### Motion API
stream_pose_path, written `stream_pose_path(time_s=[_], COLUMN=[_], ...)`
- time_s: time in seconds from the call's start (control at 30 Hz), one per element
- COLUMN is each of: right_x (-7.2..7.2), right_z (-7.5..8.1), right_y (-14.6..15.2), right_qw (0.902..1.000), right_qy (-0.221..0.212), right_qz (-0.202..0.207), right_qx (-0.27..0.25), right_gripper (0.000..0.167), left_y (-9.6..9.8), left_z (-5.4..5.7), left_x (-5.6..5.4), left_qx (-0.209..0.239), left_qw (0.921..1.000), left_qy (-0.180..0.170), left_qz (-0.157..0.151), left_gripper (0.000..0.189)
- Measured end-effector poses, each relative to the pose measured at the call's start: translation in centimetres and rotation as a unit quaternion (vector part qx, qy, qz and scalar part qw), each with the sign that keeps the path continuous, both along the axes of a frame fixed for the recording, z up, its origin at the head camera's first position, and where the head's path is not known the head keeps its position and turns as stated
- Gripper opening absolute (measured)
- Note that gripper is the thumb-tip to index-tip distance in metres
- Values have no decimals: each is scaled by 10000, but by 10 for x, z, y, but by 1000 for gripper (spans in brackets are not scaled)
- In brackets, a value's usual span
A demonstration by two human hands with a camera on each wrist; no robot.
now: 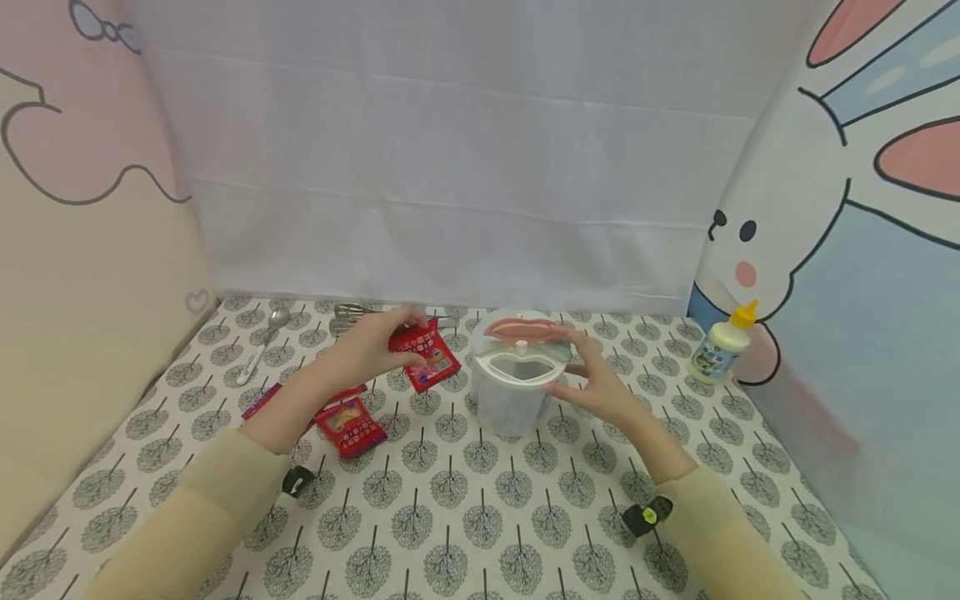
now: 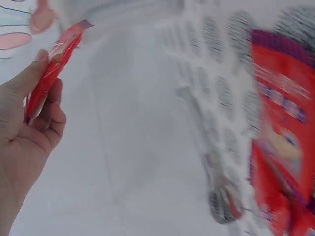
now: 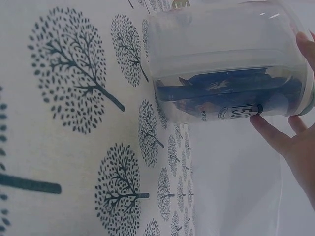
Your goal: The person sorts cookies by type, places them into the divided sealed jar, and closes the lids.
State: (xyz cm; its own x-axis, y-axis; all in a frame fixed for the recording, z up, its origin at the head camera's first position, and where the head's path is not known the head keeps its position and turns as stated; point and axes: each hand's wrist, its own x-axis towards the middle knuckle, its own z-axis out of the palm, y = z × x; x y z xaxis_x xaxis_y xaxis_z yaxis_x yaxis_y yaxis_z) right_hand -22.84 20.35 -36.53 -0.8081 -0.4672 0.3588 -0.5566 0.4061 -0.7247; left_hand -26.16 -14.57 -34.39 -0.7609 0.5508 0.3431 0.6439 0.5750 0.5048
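Observation:
My left hand point(image 1: 378, 339) pinches a red snack packet point(image 1: 426, 357) just left of the container, the thumb on one face in the left wrist view. That clear plastic container point(image 1: 510, 408) stands upright on the table; its lid point(image 1: 480, 343) has a pink patch at the back and a lens-shaped opening in front. My right hand point(image 1: 592, 379) grips the container near its top from the right, thumb in front and fingers farther back. Dark blue shows through the wall in the right wrist view. More red packets point(image 1: 352, 429) lie below my left forearm, partly hidden by it.
A spoon point(image 1: 264, 343) lies at the far left of the tree-patterned tablecloth point(image 1: 480, 533). Behind my left hand is a metal whisk point(image 1: 352, 315). A yellow-capped bottle point(image 1: 720, 348) stands at the right edge. Fabric walls point(image 1: 450, 167) close the back and sides.

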Motion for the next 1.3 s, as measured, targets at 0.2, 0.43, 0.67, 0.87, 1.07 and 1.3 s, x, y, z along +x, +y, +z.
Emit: stream_pose_path(time_s=[0.2, 0.43, 0.67, 0.87, 1.07, 1.3], right_x=[1, -2, 1, 1, 1, 2], right_z=[2, 4, 2, 1, 1, 0], right_y=[0, 1, 0, -1, -1, -1], right_qw=[10000, 9999, 10000, 10000, 10000, 10000], right_qy=[16, -74, -34, -42, 7, 60], right_qz=[-23, 0, 13, -26, 25, 49], right_qx=[33, 77, 45, 70, 55, -21], right_gripper=[82, 82, 80, 80, 80, 82], left_y=[34, 77, 103, 103, 100, 98], left_z=[29, 43, 27, 14, 9, -12], left_x=[11, 3, -7, -7, -3, -1], left_qx=[1077, 1403, 1428, 1153, 689, 121], left_qw=[9871, 9765, 9664, 9693, 9712, 9672], left_qy=[1034, 1342, 1432, 1183, 1355, 1465], left_qz=[-577, -938, -1587, -1822, -1832, -2074], left_gripper=[38, 39, 35, 35, 36, 32])
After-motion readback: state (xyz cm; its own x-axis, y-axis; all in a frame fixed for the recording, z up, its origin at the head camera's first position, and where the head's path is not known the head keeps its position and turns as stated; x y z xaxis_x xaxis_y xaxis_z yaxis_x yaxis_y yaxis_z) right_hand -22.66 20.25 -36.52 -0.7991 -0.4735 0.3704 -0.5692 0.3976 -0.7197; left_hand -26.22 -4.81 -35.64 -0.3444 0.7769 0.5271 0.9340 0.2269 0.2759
